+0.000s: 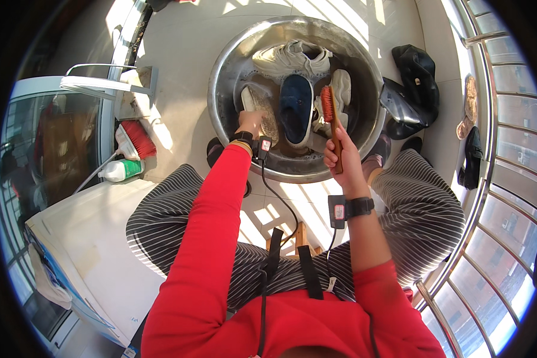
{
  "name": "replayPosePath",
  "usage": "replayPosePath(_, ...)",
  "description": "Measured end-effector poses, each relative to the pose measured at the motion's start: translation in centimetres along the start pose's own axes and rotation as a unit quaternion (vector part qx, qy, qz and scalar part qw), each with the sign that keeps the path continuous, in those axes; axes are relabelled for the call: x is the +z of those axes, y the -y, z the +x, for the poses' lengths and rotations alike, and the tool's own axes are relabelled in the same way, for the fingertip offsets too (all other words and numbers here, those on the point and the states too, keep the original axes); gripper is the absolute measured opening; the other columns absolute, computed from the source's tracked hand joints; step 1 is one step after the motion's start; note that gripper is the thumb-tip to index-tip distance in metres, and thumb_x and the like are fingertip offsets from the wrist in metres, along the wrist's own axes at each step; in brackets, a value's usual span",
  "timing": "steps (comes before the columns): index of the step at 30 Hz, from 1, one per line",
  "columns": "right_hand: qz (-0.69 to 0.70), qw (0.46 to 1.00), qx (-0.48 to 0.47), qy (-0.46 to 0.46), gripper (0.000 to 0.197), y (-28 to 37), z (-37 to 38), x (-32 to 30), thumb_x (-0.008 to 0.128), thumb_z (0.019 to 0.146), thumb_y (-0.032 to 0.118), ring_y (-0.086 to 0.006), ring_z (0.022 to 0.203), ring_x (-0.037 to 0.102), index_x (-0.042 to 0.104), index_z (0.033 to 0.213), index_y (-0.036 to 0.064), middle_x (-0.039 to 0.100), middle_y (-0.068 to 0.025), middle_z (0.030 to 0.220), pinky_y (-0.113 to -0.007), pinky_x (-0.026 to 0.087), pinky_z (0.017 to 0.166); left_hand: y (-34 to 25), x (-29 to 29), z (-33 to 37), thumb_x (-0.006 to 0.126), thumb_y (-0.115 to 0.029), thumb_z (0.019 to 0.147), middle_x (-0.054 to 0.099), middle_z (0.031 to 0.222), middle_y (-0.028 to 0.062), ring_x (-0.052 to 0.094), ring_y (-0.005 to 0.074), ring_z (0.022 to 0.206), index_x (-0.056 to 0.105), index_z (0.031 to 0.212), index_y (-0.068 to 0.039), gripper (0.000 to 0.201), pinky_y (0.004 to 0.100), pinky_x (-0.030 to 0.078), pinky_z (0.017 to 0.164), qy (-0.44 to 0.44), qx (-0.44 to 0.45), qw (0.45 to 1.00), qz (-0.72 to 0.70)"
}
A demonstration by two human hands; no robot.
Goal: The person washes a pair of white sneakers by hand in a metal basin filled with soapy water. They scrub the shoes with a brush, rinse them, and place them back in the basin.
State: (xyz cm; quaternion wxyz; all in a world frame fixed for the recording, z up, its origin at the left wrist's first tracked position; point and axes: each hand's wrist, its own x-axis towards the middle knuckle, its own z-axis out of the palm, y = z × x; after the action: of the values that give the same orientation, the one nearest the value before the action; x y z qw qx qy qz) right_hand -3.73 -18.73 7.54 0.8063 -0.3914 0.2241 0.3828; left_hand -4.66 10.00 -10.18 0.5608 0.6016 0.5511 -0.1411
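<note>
A wide metal basin (218,113) in front of me holds several shoes in murky, sudsy water. At its left inner side my left hand (252,122) grips a light-coloured shoe (269,122) with a brownish, dirty-looking surface; part of the fingers is hidden. My right hand (345,156) is closed round the wooden handle of a scrub brush (327,105), its red bristles raised over the basin's right half. Between the hands lies a navy blue shoe (296,102) with a pale rim. White shoes (292,58) lie at the far side, and another white shoe (341,86) is behind the brush.
Black boots (416,83) lie on the tiles right of the basin. Beyond them are a dark shoe (472,158) and a metal railing (513,158). On the left are a red-bristled broom (137,141), a white-and-green bottle (123,170) and a white box-like surface (95,238). Cords hang from both wrists.
</note>
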Motion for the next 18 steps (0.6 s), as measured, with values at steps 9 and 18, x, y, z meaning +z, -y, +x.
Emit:
replayPosePath(9,0.000,1.000,0.005,-0.005,0.051,0.1,0.0,-0.1,0.048,0.104,0.027,-0.0068,0.053,0.039,0.036,0.153,0.0244,0.045,0.0004,0.076,-0.020,0.033,0.046,-0.2,1.2,0.4,0.067,-0.027,0.089,0.053,0.115,0.0183,0.056,0.0394,0.109,0.054,0.107,-0.001,0.035,0.0442,0.056,0.083,-0.240,0.293,0.807,0.453)
replayPosePath(18,0.000,0.999,0.027,-0.019,0.054,0.0,0.4,0.5,0.049,0.103,0.028,-0.0064,0.053,0.039,0.034,0.155,0.0250,0.045,0.0010,0.076,-0.020,0.033,0.046,1.8,3.6,1.3,0.074,-0.022,0.084,0.039,0.134,0.0207,0.047,0.0483,0.120,0.042,0.137,-0.006,0.064,0.0526,0.046,0.098,-0.048,0.256,0.880,0.397)
